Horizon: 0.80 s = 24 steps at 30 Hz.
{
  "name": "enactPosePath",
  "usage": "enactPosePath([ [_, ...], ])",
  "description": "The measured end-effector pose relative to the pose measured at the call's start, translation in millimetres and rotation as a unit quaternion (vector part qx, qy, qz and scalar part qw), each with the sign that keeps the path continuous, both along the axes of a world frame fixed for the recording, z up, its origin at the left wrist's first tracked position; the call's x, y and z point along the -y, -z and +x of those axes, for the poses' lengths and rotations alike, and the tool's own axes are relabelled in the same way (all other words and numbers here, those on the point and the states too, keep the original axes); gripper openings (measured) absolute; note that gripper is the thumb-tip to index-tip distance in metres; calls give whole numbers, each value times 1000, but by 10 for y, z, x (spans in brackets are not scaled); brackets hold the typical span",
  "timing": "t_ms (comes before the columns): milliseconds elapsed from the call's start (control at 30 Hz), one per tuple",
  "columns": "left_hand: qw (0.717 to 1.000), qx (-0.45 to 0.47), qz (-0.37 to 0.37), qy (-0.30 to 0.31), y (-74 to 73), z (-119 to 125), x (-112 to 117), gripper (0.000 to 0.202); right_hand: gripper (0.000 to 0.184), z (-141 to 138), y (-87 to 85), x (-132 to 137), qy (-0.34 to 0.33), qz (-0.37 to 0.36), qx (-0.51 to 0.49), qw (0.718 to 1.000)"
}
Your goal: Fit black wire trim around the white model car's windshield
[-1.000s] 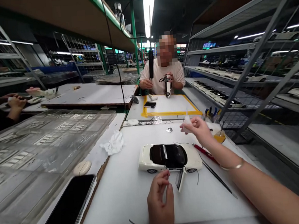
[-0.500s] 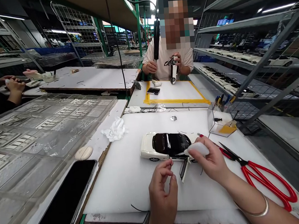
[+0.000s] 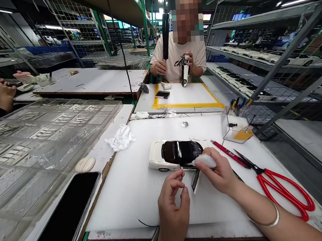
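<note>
A white model car (image 3: 156, 158) with a black roof stands on the white foam mat (image 3: 122, 196), its near-side door (image 3: 195, 182) swung out toward me. In my right hand (image 3: 218, 169) is a small white squeeze bottle (image 3: 207, 160), its narrow nozzle pointing left at the open door gap. I cannot tell whether the nozzle touches the car. My left hand (image 3: 174, 204) is just in front of the car's side, fingers loosely bent and thumb apart, with nothing visible in it.
Red-handled scissors (image 3: 285, 189) and a red pen-like tool (image 3: 229, 152) lie on the right, below a clear holder (image 3: 237, 128). Crumpled tissue (image 3: 120, 138), a phone (image 3: 65, 215) and a parts tray (image 3: 54, 139) are leftward. Opposite, a person (image 3: 185, 56) holds another model car (image 3: 184, 73).
My right hand and the bottle have shifted slightly left along the car, uncovering more of the red tool. My left hand keeps nearly the same pose. The whole view has shifted a little.
</note>
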<state>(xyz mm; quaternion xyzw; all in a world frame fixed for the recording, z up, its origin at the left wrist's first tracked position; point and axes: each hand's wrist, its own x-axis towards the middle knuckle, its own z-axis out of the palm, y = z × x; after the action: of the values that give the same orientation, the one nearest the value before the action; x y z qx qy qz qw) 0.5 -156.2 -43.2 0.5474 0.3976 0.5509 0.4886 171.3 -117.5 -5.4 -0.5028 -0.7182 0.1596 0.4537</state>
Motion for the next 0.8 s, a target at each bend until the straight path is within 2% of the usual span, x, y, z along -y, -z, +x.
enactPosePath([
  [800, 1000, -5, -7, -8, -23, 10, 10, 7, 15, -15, -26, 27, -15, 41, 22, 999],
])
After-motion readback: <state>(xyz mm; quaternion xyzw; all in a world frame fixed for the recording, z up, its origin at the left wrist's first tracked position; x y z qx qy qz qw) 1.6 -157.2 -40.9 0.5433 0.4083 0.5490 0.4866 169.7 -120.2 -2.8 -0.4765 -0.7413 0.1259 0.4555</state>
